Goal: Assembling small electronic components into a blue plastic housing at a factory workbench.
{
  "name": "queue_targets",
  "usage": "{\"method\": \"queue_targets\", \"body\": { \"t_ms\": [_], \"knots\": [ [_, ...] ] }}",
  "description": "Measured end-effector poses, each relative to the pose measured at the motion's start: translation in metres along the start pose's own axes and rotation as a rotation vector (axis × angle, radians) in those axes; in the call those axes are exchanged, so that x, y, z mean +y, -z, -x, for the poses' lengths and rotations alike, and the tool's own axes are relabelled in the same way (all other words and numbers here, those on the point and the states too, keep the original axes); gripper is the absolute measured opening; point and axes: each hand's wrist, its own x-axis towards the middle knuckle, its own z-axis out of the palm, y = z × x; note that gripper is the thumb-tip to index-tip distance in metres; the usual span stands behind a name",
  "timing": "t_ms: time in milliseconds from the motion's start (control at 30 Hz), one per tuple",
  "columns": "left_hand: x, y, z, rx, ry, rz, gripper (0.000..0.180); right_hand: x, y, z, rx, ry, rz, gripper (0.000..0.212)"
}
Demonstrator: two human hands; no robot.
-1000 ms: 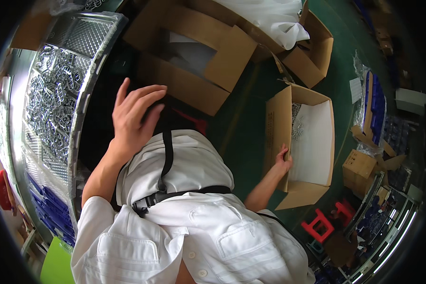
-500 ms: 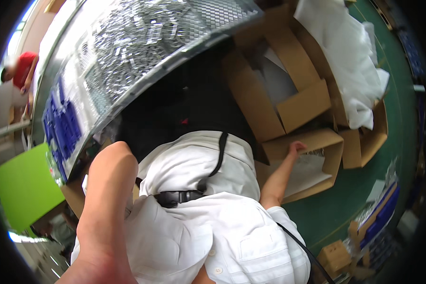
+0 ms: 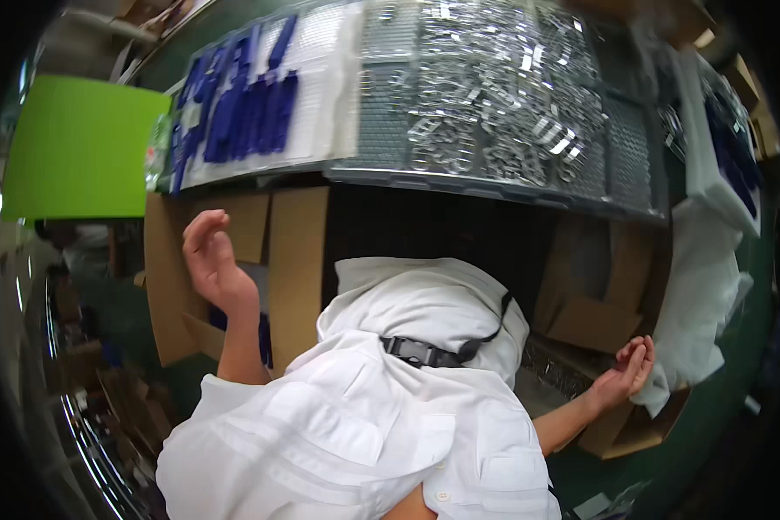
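Left hand (image 3: pixel 221 272) is raised over the brown cardboard box with spread flaps (image 3: pixel 299 260), on the person's left; fingers half curled, slack, gripping nothing I can see. Dark blue pieces (image 3: pixel 265 336) show inside that box, by the forearm. Right hand (image 3: pixel 622 378) is out to the person's right, fingers loosely bent, holding nothing visible; it's just beside a crumpled white sheet of packing material (image 3: pixel 692 303), can't tell if touching. A second brown cardboard box with folded flaps (image 3: pixel 594 324) sits just beyond that hand, partly in shadow.

Ahead of the person, a shallow grey tray (image 3: pixel 494 192) carries a heap of shiny silver metal links (image 3: pixel 503 104). Left of it, long blue plastic parts (image 3: pixel 251 117) lie side by side, near a flat bright green panel (image 3: pixel 82 147). White shirt, black buckled strap (image 3: pixel 418 351) at the waist.
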Motion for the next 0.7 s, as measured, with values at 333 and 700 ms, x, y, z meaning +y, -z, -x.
{"method": "queue_targets", "body": {
  "t_ms": [333, 700],
  "knots": [
    [-0.159, 0.241, 0.125, 0.245, 0.888, -0.308, 0.024, -0.046, -0.330, -0.082, -0.703, 0.833, 0.951, 0.030],
    [-0.074, 0.285, 0.155, -0.830, 1.155, -1.563, 0.027, -0.019, -0.377, -0.135, -0.826, 0.797, 1.064, 0.027]
  ]
}}
